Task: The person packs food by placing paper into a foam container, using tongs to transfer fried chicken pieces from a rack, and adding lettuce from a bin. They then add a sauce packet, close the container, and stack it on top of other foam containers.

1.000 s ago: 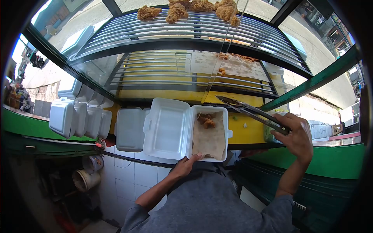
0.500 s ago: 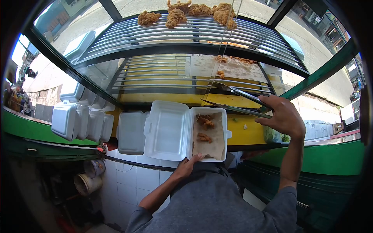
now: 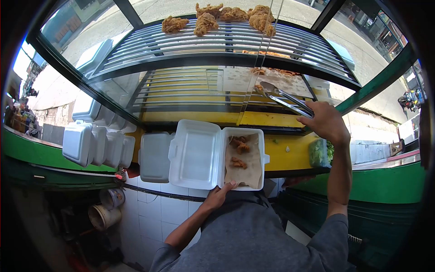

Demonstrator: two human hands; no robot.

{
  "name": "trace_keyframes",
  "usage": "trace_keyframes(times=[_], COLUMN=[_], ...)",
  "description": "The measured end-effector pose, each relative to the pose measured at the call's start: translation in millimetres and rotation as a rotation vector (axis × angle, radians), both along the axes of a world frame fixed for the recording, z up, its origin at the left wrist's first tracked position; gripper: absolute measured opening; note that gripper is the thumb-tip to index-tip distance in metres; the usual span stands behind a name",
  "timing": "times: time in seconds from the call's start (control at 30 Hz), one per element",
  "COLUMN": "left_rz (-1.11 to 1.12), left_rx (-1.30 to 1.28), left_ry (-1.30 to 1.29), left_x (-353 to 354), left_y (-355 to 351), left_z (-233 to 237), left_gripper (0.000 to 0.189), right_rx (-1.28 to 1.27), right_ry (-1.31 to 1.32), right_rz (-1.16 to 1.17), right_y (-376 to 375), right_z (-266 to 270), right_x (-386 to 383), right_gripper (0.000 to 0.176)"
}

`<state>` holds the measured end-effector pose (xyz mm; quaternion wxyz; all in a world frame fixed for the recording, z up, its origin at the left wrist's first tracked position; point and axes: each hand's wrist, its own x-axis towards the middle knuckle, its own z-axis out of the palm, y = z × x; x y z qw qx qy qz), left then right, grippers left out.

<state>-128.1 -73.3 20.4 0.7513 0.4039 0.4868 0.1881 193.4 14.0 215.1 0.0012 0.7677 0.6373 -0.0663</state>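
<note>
My left hand grips the near edge of an open white foam box, its thumb over the rim. Brown paper lines the box's right half, and small fried chicken pieces lie on it. My right hand is closed around metal tongs. Their tips reach into the display case, at a small fried piece on the lower shelf beside the paper sheet. Whether the tips pinch it is too small to tell.
Large fried chicken pieces sit on the upper rack. Closed foam boxes stand at the left, another beside the open one. A tub of greens is at the right. Glass and a green frame surround the case.
My right hand has moved slightly, and the tongs have gone further into the case. Their arms, spread wide before, are now closer together at the small piece. My left hand keeps its hold.
</note>
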Motion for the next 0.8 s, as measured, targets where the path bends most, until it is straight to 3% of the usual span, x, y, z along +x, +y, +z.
trace_keyframes(times=[0.17,0.37,0.47,0.7,0.8], left_rz=[0.026,-0.032,-0.036,-0.035,-0.018], left_rx=[0.024,0.006,0.007,-0.031,-0.062], left_ry=[-0.017,-0.009,-0.016,0.078,0.116], left_x=[2,6,8,1,-4], left_y=[-2,3,6,6,7], left_z=[-8,-7,-7,-5,6], left_gripper=[0.044,0.046,0.046,0.052,0.051], right_rx=[0.018,-0.111,-0.201,0.009,0.061], right_ry=[-0.047,0.446,0.412,0.350,0.178], right_rz=[0.017,0.006,0.162,-0.040,0.017], right_y=[-6,-67,-89,-92,-73], right_z=[6,40,32,-22,-61], right_x=[4,13,11,8,5], right_gripper=[0.047,0.046,0.051,0.052,0.055])
